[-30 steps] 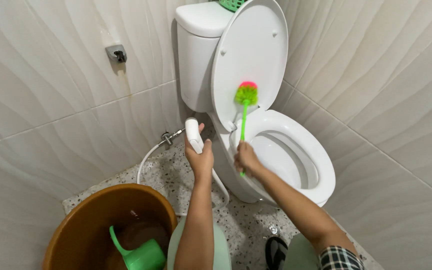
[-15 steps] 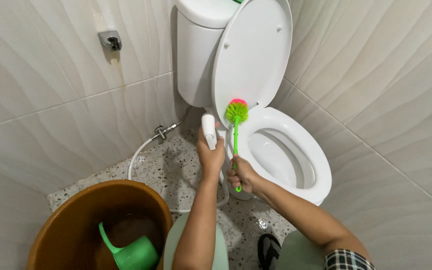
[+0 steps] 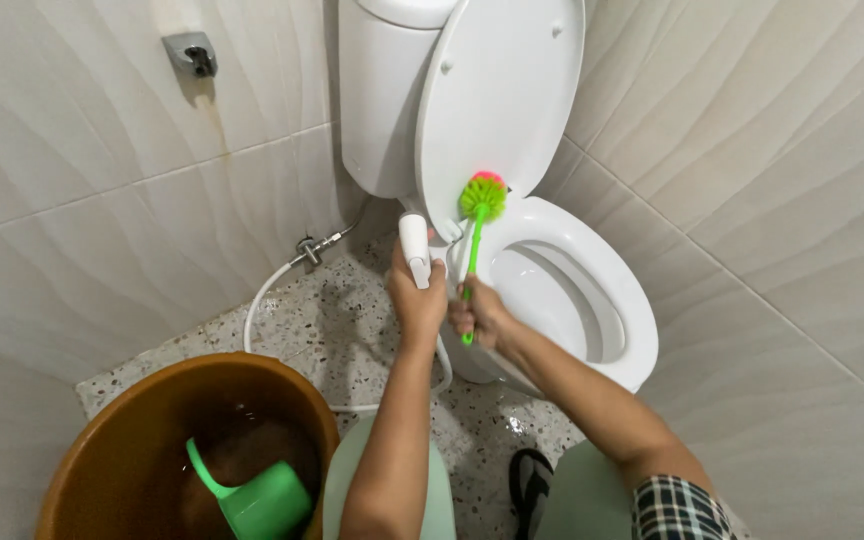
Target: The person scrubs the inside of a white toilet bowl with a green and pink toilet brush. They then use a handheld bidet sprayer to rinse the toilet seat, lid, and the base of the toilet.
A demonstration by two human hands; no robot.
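Fingers, left: my left hand (image 3: pixel 418 303) is wrapped tight around the white spray nozzle (image 3: pixel 415 249), fingers pressed together on its lower body, so only the upper half shows above my fist.
Fingers, right: my right hand (image 3: pixel 482 315) is closed around the low end of the green brush handle (image 3: pixel 471 262); the handle's tip pokes out under my fist.
Brush axis: the toilet brush runs nearly upright in view, long axis from about 6 o'clock at my fist to 12 o'clock at the head, tipped very slightly toward 1 o'clock.
Brush head: the round green and pink bristle head (image 3: pixel 483 195) points up and away from me, against the lower edge of the raised seat lid (image 3: pixel 500 90), at the back of the white toilet bowl (image 3: pixel 592 300).
Nozzle axis: also close to upright, tip toward 12 o'clock, just beside the brush at its 9 o'clock; my two fists are almost touching.
Hose: a white hose (image 3: pixel 262 300) curves off toward 9 o'clock to a metal wall valve (image 3: pixel 308 250).
Floor: at 7 o'clock from my hands stands a brown bucket (image 3: pixel 102 430) with a green scoop (image 3: pixel 257 495) inside it; my dark sandal (image 3: pixel 529 485) shows at 6 o'clock on the speckled floor (image 3: pixel 352 330).
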